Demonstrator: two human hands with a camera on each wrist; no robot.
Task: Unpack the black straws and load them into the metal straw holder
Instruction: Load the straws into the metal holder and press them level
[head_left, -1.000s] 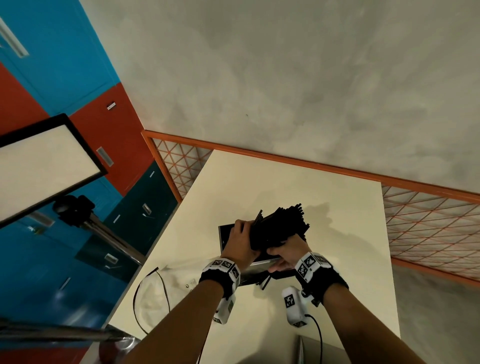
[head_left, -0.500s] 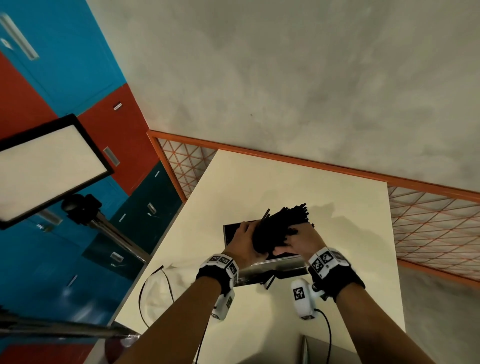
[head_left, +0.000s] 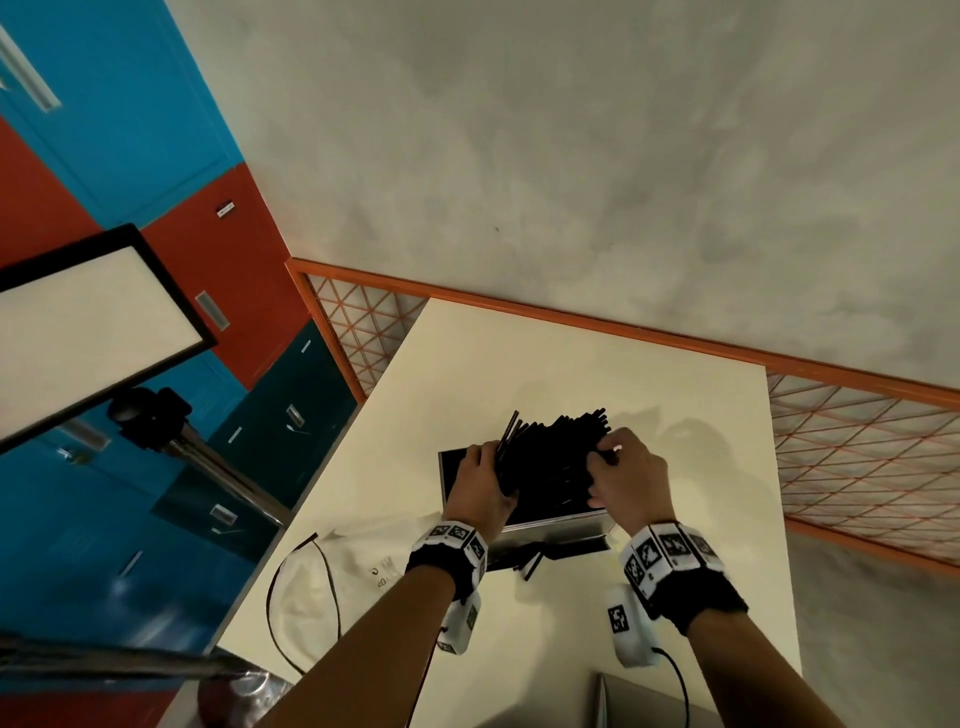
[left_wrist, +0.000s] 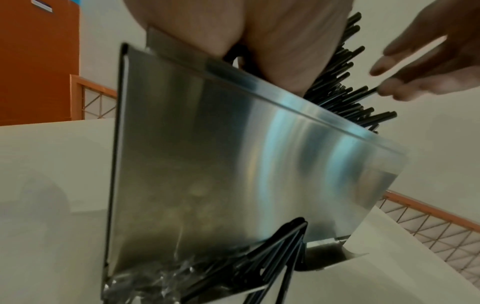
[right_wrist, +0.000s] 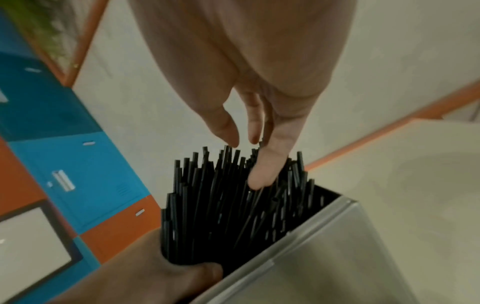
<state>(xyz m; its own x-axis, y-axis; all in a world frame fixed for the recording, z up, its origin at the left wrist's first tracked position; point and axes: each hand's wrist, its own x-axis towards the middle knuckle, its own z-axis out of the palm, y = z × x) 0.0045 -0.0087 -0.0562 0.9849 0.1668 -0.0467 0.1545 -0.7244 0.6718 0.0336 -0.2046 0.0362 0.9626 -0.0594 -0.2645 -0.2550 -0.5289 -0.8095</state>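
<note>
Surface: cream table (head_left: 545, 364) was seen under both hands, grey floor beyond.
Holder: metal straw holder (left_wrist: 233, 164) was stood on table, betw. the hands.
Straws: black straws (right_wrist: 221, 195) were bunched upright in holder, tips uneven; a few more lay at holder's base, near side.
L hand: left hand (head_left: 480, 488) was curled round straw bundle at holder's rim.
R hand: right hand (head_left: 628, 480) was held over the tips, fingers (right_wrist: 265, 170) relaxed, touching straw ends.

Showing: one holder (head_left: 558, 526), one dense bundle of straws (head_left: 553, 460), too many to count, two hands, left (head_left: 480, 486) and right (head_left: 631, 478), one table (head_left: 545, 358).
</note>
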